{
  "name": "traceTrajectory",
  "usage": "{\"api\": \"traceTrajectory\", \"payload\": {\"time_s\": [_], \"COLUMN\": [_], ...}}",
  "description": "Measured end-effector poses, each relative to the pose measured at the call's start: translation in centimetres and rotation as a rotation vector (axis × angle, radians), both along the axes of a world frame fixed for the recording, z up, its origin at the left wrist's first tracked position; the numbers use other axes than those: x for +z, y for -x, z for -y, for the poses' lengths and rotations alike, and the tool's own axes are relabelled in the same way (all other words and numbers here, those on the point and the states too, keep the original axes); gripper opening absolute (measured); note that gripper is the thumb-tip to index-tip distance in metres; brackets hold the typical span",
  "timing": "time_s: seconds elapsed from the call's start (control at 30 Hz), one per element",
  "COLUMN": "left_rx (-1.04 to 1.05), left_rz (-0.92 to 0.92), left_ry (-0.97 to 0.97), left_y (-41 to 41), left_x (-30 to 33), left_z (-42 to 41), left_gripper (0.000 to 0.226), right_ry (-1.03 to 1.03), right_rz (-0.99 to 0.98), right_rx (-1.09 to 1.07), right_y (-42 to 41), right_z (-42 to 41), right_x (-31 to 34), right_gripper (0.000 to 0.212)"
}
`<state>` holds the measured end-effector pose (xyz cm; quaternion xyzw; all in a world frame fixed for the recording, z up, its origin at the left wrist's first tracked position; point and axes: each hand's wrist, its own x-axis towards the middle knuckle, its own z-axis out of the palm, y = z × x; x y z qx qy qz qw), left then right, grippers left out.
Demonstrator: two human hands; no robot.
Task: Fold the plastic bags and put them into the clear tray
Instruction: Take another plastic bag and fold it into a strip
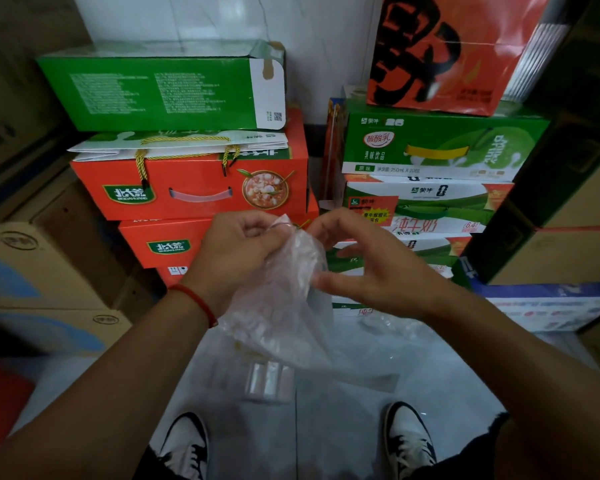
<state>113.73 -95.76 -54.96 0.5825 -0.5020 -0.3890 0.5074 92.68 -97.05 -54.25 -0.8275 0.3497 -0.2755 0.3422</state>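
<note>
Head view: two hands [236, 258] [371, 268], one plastic bag [284, 306].

Both bare forearms reached forward and met at chest height. The left hand [238, 251], a red string bracelet [196, 301] on its wrist, had its fingers curled in a pinching grip. The right hand [371, 268] stood just beside it, thumb extended and fingers loosely bent.

A pale marble-veined wall [201, 19] fills the upper centre of the frame. Stacked orange gift boxes [191, 188] and green milk cartons [430, 147] stand against it; brown cardboard boxes [45, 271] line the left. The glossy grey tiled floor [430, 368] spreads below.
</note>
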Motion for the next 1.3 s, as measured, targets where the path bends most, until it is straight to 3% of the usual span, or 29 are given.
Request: {"api": "traceTrajectory", "payload": {"time_s": [0.17,0.3,0.47,0.63,0.73,0.8,0.9,1.0,1.17,1.3], "left_rx": [0.073,0.388,0.442,0.317,0.331,0.357,0.391,0.483,0.563,0.615], "left_rz": [-0.066,-0.232,-0.218,-0.161,-0.160,-0.189,-0.199,-0.212,-0.170,-0.117], "left_ry": [-0.022,0.048,0.164,0.197,0.172,0.140,0.103,0.077,0.065,0.065], "left_y": [-0.6,-3.4,-4.9,-2.7,-2.1,-2.5,-3.5,-4.4,-5.4,-5.4], "left_x": [-0.1,0.3,0.4,0.3,0.1,0.0,-0.1,0.0,0.1,-0.2], "left_z": [0.2,1.1,1.3,1.0,1.1,1.3,1.5,1.6,1.7,1.8], "left_gripper": [0.013,0.020,0.024,0.018,0.021,0.022,0.024,0.029,0.028,0.024], "right_ry": [0.107,0.007,0.001,0.076,0.294,0.453,0.514,0.377,0.005,-0.222], "right_rz": [0.059,0.063,0.028,-0.031,-0.097,-0.184,-0.195,-0.051,0.227,0.432], "right_rx": [-0.107,-0.159,-0.242,-0.100,-0.013,-0.028,-0.119,-0.152,-0.168,-0.063], "right_y": [-1.0,1.3,3.2,1.0,-0.9,-1.7,-1.7,-0.7,0.8,1.4], "right_z": [1.3,2.0,2.6,1.3,0.9,1.2,2.0,2.7,2.5,2.0], "right_x": [-0.6,-0.6,-0.6,-0.6,-0.7,-0.9,-1.3,-1.9,-1.6,-0.6], "right_gripper": [0.005,0.006,0.005,0.061,0.072,0.066,0.036,0.010,0.011,0.011]}}
